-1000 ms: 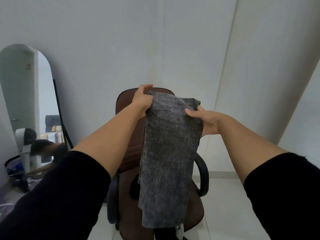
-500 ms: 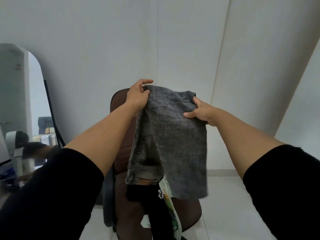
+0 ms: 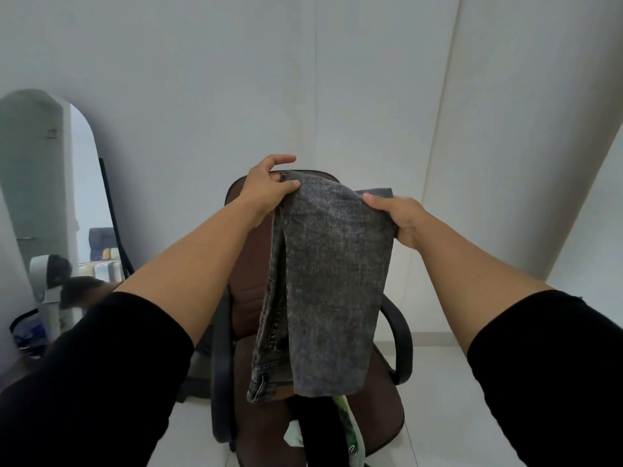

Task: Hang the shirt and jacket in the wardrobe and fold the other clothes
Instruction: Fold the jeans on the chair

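Faded grey denim jeans point(image 3: 332, 281) held doubled in mid-air above the brown padded office chair point(image 3: 247, 298).

Left hand point(image 3: 266, 192) and right hand point(image 3: 399, 219), both arms outstretched, pinch the fold's top corners so the halves hang level, likely to square the fold; dark and green-printed clothes point(image 3: 337, 433) lie on the chair's seat below.

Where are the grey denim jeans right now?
In the head view, the folded grey acid-washed denim jeans hang mid-frame, held up at their top edge between the left hand and right hand, in front of the brown office chair.
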